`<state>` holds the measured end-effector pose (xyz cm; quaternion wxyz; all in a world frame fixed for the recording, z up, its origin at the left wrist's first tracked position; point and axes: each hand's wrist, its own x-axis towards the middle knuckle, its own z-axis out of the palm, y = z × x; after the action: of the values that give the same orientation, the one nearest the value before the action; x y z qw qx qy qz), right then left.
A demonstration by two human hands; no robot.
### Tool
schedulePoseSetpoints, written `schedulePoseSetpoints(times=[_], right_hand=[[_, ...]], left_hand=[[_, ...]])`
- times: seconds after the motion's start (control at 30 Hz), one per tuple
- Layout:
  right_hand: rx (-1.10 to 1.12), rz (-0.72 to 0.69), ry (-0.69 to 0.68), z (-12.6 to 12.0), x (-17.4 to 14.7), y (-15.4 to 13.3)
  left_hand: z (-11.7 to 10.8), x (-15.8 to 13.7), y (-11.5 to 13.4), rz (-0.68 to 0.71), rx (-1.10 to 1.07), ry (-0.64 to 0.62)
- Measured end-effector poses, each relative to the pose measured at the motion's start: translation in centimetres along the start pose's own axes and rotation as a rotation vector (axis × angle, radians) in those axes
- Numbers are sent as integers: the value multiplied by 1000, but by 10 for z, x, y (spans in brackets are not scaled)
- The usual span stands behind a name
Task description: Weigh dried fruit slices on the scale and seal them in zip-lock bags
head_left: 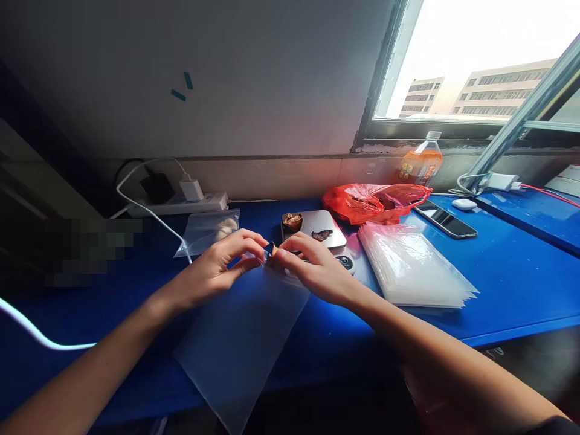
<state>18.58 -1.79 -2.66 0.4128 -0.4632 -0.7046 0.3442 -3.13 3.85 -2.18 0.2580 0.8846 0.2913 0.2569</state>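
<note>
In the head view, your left hand (226, 261) and right hand (317, 266) nearly meet above the middle of the blue desk (512, 272). Your left thumb and fingertips are drawn close together, pinching the mouth of a clear bag (244, 344); the bag slants down toward you, its lower corner reaching past the desk's front edge. Your right thumb and fingers close on a small brown piece (274, 249) at that mouth; whether they also grip the plastic, you cannot tell.

Just beyond your right hand, toward the desk's back edge, sits a scale (308, 225) bearing a rounded brown chunk (293, 222) and a flat dark piece (322, 235). Behind and right of it lies a red bag (353, 204), with a stack of clear bags (412, 266) in front and a phone (446, 219) farther right. Left of the scale, a small zip bag (199, 229) holds pale lumps (226, 228). A power strip (212, 202) runs along the desk's back edge.
</note>
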Motion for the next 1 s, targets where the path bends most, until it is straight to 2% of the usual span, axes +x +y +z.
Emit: schedulePoseSetpoints(times=[0.17, 0.23, 0.33, 0.37, 0.4, 0.47, 0.53, 0.6, 0.7, 0.77, 0.87, 0.93, 1.0], right_hand=[[-60, 57, -57, 1, 0, 3], [-114, -21, 51, 1, 1, 2], [-313, -223, 336, -5, 13, 5], [-403, -235, 409, -7, 21, 7], [-493, -194, 464, -10, 30, 10], [-649, -15, 507, -12, 49, 17], [-727, 136, 484, -10, 63, 25], [-739, 157, 449, -6, 71, 30], [-614, 29, 442, -1, 68, 30], [-420, -64, 399, -1, 59, 23], [-162, -192, 184, -5, 40, 8], [-97, -277, 52, -9, 28, -1], [-65, -322, -5, -12, 19, -7]], left_hand=[[0, -2, -1, -3, -116, 12], [-1, -2, -1, -18, -164, -2], [0, 0, 0, -46, -187, 0], [0, 1, 1, -59, -184, 3], [0, 2, 1, -71, -182, 5], [0, 3, 3, -77, -164, 10], [-1, 4, 2, -59, -113, 6], [-2, 4, 0, -28, -33, -21], [-4, 4, -6, 9, 57, -63], [-6, 4, -10, 29, 77, -47], [-8, 3, -12, 39, 67, 34], [-8, 2, -12, 31, 19, 88], [-7, 1, -12, 34, -48, 114]])
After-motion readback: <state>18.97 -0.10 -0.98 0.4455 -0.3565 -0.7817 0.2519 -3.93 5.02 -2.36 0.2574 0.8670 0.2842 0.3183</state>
